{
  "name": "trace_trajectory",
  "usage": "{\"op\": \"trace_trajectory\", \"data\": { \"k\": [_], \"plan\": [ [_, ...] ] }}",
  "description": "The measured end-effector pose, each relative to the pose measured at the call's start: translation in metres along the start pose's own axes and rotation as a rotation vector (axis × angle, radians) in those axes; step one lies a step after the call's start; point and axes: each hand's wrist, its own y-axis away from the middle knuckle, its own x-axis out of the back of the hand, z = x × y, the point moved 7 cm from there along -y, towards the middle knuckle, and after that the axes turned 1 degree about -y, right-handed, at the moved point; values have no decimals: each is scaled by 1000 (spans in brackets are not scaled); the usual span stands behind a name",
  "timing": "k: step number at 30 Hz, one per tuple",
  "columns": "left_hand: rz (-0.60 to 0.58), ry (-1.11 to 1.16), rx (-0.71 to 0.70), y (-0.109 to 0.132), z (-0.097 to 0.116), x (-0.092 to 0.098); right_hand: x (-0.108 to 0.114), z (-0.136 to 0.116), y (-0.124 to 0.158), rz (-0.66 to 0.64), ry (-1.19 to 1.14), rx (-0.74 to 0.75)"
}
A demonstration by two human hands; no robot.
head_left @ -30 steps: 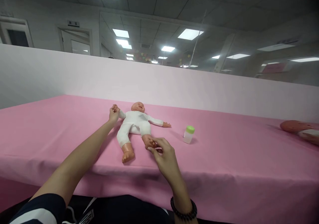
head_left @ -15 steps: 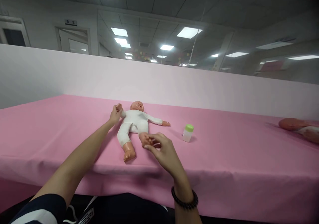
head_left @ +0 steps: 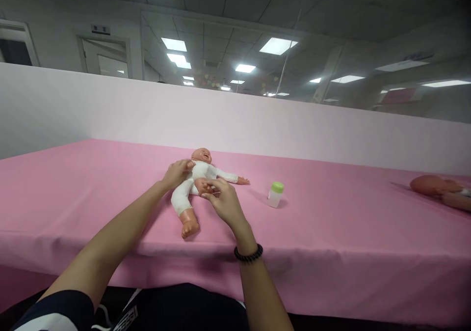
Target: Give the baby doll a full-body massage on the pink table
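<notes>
A baby doll (head_left: 181, 198) in a white cloth body lies on its back, head toward the wall and feet toward me. My left hand (head_left: 177, 174) is closed on the doll's arm on the left, whose hand pokes out by its chest. With my right hand (head_left: 225, 201) I grip the foot of the leg on the right, which is bent up over the belly. The other leg lies stretched out on the pink cover. The doll's other arm reaches out flat to the right.
A small clear bottle with a green lid (head_left: 275, 194) stands right of the doll. Another doll (head_left: 430, 186) lies at the far right, partly out of frame. Behind the pink-covered table (head_left: 331, 213) runs a low white wall (head_left: 235, 124) with glass above.
My right hand has pushed the doll's foot up toward its belly, bending the leg. My left hand has brought the doll's arm inward, from out at the side to across the chest.
</notes>
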Motion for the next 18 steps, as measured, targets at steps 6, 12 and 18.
{"op": "trace_trajectory", "data": {
  "k": [6,12,18],
  "plan": [
    [40,-24,32,1,-7,1,2,-5,-1,-26,-26,10],
    [510,281,598,14,-89,37,30,7,73,-86,-7,-103],
    [573,269,640,18,-90,46,25,18,78,-30,-13,-51]
  ]
}}
